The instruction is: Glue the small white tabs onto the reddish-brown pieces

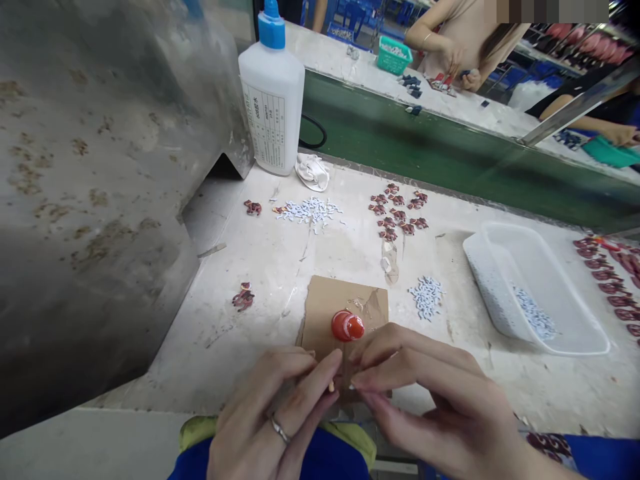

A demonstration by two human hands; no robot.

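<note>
pinching a small stick [331,386] between closed fingertips, left hand [270,413] met right hand [430,393]; finished pieces [397,212] lay far, loose white bits [426,297] remained.

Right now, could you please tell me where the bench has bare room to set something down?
Bare bench lies between the cardboard square and the white chip pile, and left of the cardboard beyond the dark piece. It is crowded around the dark pieces cluster, white tray and both hands.
</note>
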